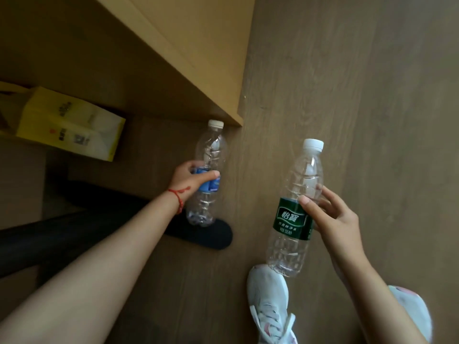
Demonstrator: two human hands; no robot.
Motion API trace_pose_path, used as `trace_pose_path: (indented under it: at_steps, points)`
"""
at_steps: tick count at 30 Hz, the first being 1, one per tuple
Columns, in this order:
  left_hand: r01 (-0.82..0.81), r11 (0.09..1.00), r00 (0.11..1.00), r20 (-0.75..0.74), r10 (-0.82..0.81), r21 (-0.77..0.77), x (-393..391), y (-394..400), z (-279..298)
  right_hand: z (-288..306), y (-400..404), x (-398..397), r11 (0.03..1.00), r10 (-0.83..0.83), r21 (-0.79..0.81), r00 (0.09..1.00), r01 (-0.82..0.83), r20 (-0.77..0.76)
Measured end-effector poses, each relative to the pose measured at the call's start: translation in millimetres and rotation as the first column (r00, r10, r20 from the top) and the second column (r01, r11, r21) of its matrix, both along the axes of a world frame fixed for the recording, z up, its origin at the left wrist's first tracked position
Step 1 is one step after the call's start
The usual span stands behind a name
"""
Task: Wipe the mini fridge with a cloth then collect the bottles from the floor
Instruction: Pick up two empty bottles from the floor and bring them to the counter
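My left hand [189, 179] grips a clear plastic bottle with a blue label [210, 150] around its middle, white cap pointing away from me. A red string bracelet sits on that wrist. My right hand [331, 214] holds a second clear bottle with a green label [291, 219] and a white cap, fingers wrapped just above the label. Both bottles are lifted above the wooden floor [360, 95] and look nearly empty. The mini fridge and the cloth are out of view.
A light wooden desk panel [193, 45] juts in from the upper left. A yellow paper bag [72, 125] lies under it. A black chair leg [203, 234] crosses the floor. My white sneakers [269, 304] are at the bottom.
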State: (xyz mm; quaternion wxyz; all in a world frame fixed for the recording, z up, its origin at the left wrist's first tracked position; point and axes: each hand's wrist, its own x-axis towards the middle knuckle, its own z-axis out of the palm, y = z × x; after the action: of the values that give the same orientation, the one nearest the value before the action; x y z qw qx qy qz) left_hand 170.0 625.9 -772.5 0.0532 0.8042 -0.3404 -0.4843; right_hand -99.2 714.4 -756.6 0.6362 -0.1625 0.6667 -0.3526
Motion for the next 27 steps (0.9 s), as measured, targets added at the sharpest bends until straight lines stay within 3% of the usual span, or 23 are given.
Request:
trace_pose_path:
  at_steps: [4, 11, 19, 27]
  points:
    - [-0.209, 0.977, 0.954, -0.209, 0.214, 0.044, -43, 24, 42, 32, -2, -31, 1.0, -0.003, 0.007, 0.999, 0.004, -0.039]
    - [-0.309, 0.945, 0.831, -0.452, 0.323, 0.107, -131, 39, 145, 128, -10, -101, 0.999, 0.031, -0.011, 0.998, -0.031, -0.052]
    - [-0.237, 0.965, 0.783, -0.566, 0.257, 0.11, -233, 20, 281, 266, -25, -178, 0.999, -0.015, -0.037, 0.998, 0.013, -0.057]
    - [-0.169, 0.983, 0.802, -0.57, 0.179, 0.071, -282, 13, 424, 410, -29, -242, 0.997, -0.043, -0.065, 0.997, 0.039, -0.059]
